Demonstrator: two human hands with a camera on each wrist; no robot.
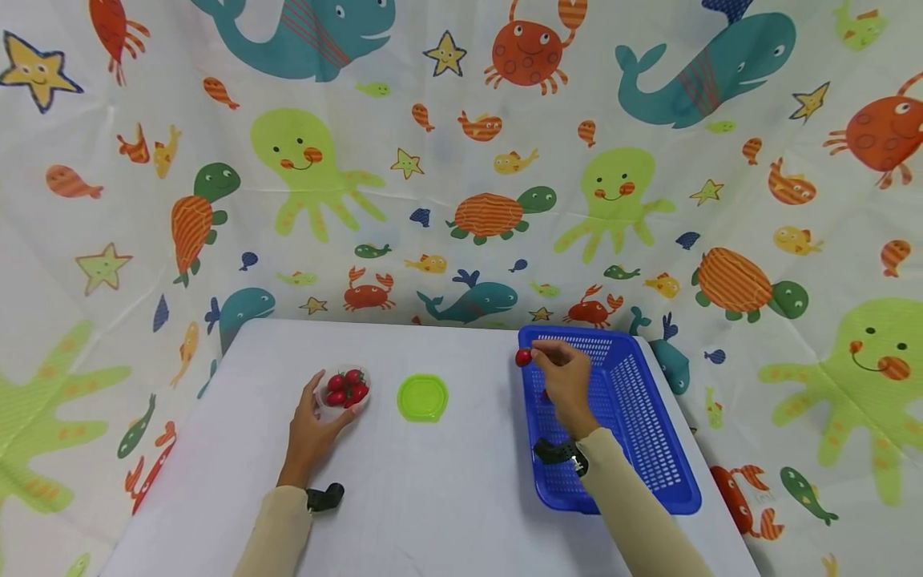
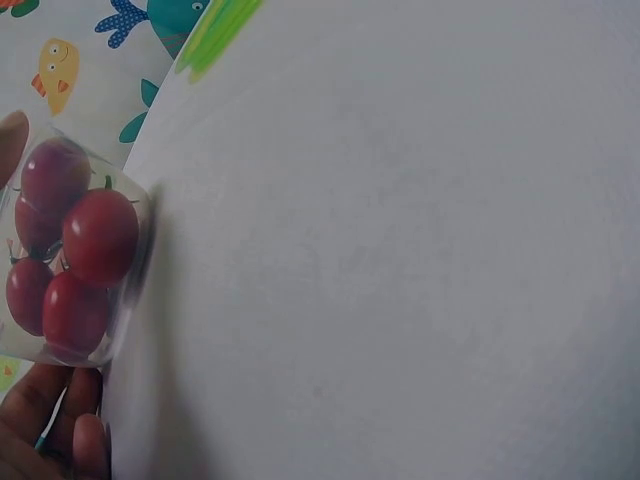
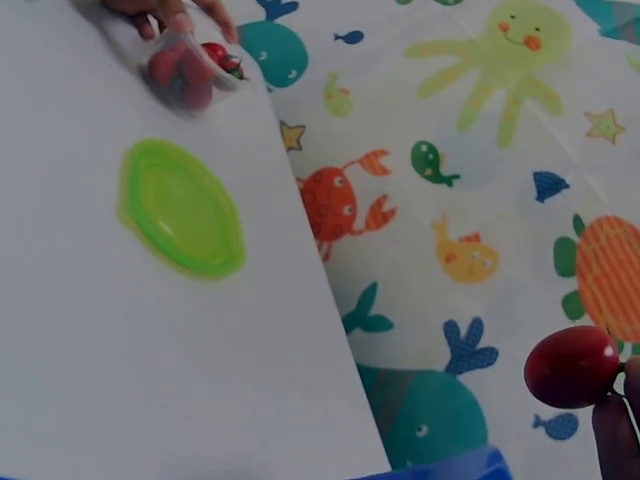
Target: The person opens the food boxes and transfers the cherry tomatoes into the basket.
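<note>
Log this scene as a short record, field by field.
Left hand: left hand grips a clear cup
Cup contents: several red tomatoes
Right hand: right hand pinches a single tomato
Between hands: green lid, lying on the white table
Right side: blue basket
Basket contents: a red item, mostly hidden by the right hand
Backdrop: sea-animal cloth

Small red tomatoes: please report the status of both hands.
Left hand holds clear plastic cup of small red tomatoes. Right hand pinches one red tomato near blue perforated plastic basket. Round green lid lies between cup and basket, apart from both hands.
</note>
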